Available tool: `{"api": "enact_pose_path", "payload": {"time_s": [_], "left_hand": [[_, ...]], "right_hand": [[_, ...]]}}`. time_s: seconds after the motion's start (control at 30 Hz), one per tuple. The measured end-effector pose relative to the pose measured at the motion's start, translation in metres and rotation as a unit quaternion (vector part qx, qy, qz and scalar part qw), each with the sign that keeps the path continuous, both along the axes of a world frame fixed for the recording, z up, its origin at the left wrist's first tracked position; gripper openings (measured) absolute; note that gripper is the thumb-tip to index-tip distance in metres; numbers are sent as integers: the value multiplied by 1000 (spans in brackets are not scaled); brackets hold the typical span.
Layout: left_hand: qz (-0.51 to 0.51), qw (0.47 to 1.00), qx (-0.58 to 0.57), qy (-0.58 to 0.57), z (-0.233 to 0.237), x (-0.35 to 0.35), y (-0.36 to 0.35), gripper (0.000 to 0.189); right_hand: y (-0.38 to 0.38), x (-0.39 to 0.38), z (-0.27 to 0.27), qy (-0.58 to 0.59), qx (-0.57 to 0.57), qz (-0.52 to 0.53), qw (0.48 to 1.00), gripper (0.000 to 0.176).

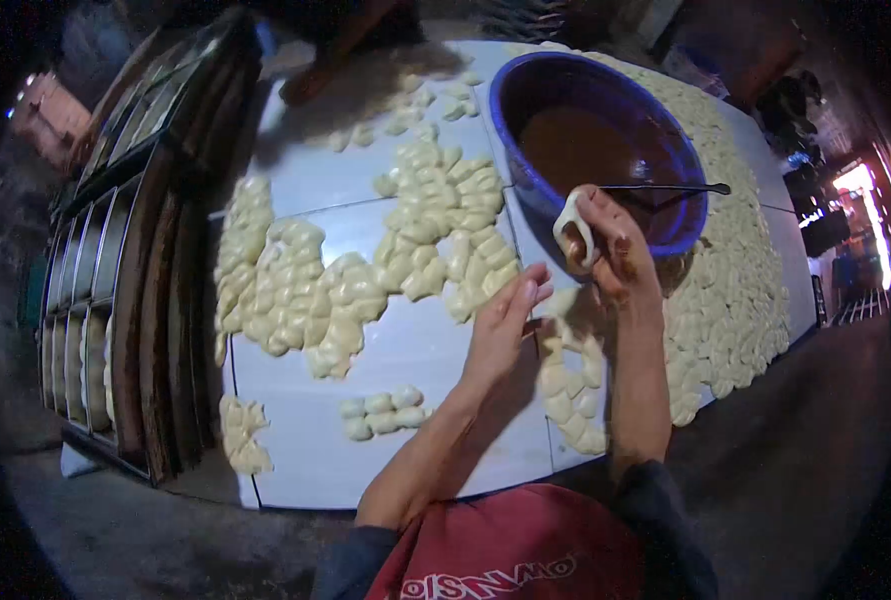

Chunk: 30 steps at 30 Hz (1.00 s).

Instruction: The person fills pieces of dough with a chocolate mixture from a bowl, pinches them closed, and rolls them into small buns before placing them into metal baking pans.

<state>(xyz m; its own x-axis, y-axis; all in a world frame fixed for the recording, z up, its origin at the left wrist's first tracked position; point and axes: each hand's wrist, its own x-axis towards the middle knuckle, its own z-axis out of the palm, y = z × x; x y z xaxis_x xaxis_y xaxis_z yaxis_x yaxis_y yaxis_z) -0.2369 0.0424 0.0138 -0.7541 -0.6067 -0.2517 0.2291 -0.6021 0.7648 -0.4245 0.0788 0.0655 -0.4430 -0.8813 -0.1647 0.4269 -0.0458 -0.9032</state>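
Observation:
My right hand (620,250) pinches a flattened piece of pale dough (575,232) with brown paste on it. Brown smears mark that hand's fingers and palm. It is at the near rim of a blue basin (525,165) that contains a brown filling (585,140). Just to the left and a little lower, my left hand (510,310) is held over the table with nothing visible in it, its fingers stretched out. A dark-handled utensil (665,187) lies across the basin, its other end hidden behind my right hand.
Flattened dough pieces (435,200) cover parts of the white tiled table (415,345), with a dense spread (720,290) on the right. Small rounded dough lumps (380,412) sit near the front edge. A rack of stacked trays (115,260) stands at the left.

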Motion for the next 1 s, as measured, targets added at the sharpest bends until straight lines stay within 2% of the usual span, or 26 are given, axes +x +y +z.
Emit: {"api": "enact_pose_path", "payload": {"time_s": [0.1,0.13,0.2,0.23,0.27,0.3,0.33,0.37,0.4,0.43,0.53,0.57,0.67,0.7,0.77,0.83,0.93,0.97,1.0], "left_hand": [[34,994,106,16,-13,10,-4,46],[37,995,93,-5,-15,23,-8,44],[35,996,66,-44,-13,53,-17,38],[90,990,112,10,-11,63,-16,28],[128,978,164,14,-31,70,-16,25],[146,981,129,-2,-43,81,-21,25],[164,982,94,-19,-48,92,-26,25],[202,972,122,-14,-49,97,-26,26],[203,973,109,-11,-51,102,-28,26],[203,974,96,-10,-56,108,-31,26],[188,981,28,-43,-49,129,-37,31],[190,981,20,-44,-52,129,-37,32],[177,981,-25,-78,-57,139,-41,36],[172,982,-17,-76,-52,141,-42,34],[166,982,-15,-83,-39,145,-45,33],[152,984,-4,-94,-30,148,-51,31],[111,987,-18,-113,-18,162,-68,27],[101,987,-5,-121,-13,166,-70,27],[90,987,9,-130,-10,169,-73,27]], "right_hand": [[-2,51,-39,-72,-52,-1,996,21],[-1,68,-47,-110,-52,-4,993,21],[5,92,-56,-122,-46,27,991,24],[5,105,-63,-103,-35,19,994,26],[6,114,-73,-83,-25,12,996,29],[10,119,-84,-59,11,43,997,37],[11,132,-90,34,9,37,999,41],[11,149,-95,126,6,32,991,45],[9,164,-95,218,1,26,976,49],[8,174,-86,306,45,37,950,55],[1,197,-80,465,33,21,884,50],[-5,207,-80,457,28,-21,889,35],[-10,212,-95,514,39,-59,855,23],[-16,214,-96,527,-8,-93,844,13],[-18,216,-108,361,46,-51,930,14],[-16,224,-93,193,70,-26,978,18],[-8,226,-71,125,79,24,989,24],[-7,222,-78,235,6,54,970,28],[-7,222,-76,287,-13,56,956,28]]}}
